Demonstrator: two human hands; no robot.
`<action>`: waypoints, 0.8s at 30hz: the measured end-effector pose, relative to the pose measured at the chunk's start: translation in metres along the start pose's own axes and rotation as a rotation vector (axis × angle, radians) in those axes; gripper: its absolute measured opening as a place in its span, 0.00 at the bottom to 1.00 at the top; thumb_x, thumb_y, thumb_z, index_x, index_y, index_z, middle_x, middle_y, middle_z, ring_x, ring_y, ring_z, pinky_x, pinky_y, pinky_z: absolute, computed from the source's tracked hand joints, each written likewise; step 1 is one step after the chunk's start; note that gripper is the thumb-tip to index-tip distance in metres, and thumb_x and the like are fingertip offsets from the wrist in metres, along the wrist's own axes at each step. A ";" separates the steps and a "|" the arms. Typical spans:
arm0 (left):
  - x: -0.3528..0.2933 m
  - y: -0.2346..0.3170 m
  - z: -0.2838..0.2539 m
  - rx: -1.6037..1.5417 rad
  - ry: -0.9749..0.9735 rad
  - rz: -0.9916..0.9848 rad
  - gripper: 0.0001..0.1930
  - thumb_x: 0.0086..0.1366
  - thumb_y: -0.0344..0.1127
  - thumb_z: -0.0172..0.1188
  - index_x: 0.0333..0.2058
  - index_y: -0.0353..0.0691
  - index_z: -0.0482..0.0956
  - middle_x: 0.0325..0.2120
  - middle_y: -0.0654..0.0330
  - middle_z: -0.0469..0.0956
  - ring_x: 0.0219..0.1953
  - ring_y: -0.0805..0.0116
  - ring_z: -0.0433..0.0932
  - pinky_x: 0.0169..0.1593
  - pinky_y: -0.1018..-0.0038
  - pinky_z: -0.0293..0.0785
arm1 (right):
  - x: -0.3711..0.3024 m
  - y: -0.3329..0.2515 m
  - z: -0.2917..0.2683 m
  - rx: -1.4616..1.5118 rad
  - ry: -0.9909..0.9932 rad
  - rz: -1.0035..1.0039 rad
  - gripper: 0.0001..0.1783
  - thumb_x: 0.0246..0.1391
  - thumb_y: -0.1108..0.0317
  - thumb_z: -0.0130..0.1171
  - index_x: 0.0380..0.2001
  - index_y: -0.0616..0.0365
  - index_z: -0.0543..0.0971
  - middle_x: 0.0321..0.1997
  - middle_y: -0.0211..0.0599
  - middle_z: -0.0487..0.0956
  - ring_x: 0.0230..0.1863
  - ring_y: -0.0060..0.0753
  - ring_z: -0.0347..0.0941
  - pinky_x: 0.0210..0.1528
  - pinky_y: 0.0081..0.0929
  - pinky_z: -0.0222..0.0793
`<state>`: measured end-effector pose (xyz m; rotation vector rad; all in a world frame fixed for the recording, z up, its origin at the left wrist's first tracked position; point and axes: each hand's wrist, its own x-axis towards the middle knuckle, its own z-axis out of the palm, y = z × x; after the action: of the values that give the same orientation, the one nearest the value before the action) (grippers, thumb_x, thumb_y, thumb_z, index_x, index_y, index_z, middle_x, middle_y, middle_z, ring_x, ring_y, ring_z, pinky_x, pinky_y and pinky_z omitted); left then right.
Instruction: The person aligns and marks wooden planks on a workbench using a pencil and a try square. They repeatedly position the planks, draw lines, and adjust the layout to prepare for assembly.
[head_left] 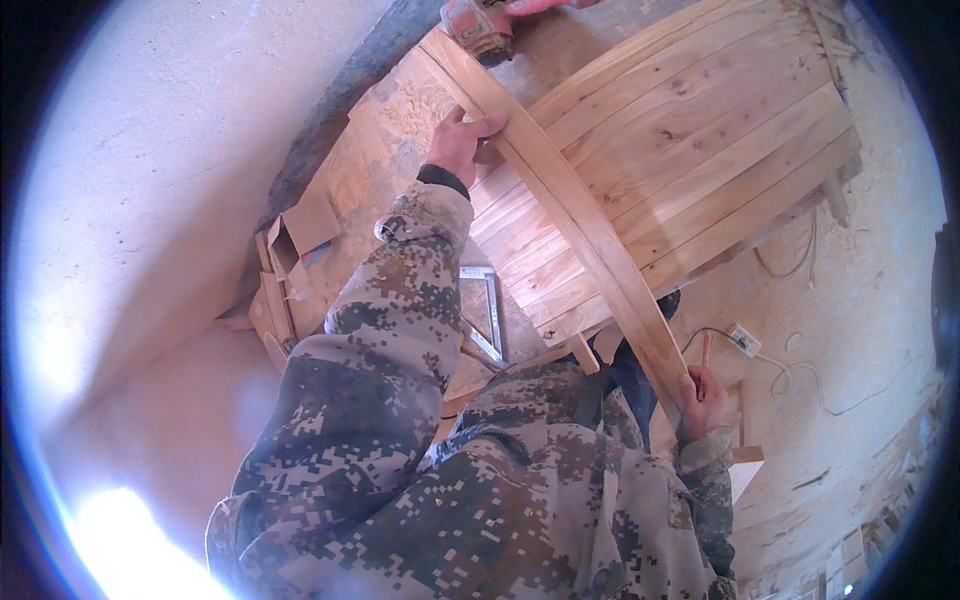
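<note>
A long wooden board (585, 215) with a lengthwise groove or seam lies slantwise over a panel of joined wooden planks (690, 140). My left hand (460, 150) is closed round the board close to its far end. At the near end my right hand (705, 405) grips the same board. A thin orange-brown stick, perhaps a pencil (708, 350), rises beside my right fingers; whether they hold it I cannot tell. Left of the panel lies a metal triangle frame, like a set square (492, 312).
A red power tool (480, 28) sits by the board's far end. Sawdust (410, 110) covers the worktop at left, near an open cardboard box (305, 228). A white socket block (744, 340) with its cable lies on the floor at right. Wood scraps litter the lower right.
</note>
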<state>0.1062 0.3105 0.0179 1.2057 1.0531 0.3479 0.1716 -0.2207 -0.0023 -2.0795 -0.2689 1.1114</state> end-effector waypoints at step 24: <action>0.027 0.003 -0.025 -0.155 0.073 -0.016 0.17 0.65 0.29 0.60 0.53 0.38 0.73 0.40 0.59 0.81 0.37 0.64 0.80 0.39 0.66 0.76 | -0.045 0.085 -0.013 0.010 0.058 -0.107 0.23 0.64 0.50 0.60 0.42 0.64 0.80 0.28 0.41 0.81 0.30 0.34 0.76 0.36 0.32 0.72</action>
<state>0.1008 0.3454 0.0088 1.0516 1.0784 0.4558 0.1421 -0.3088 -0.0288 -2.0593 -0.3417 0.9850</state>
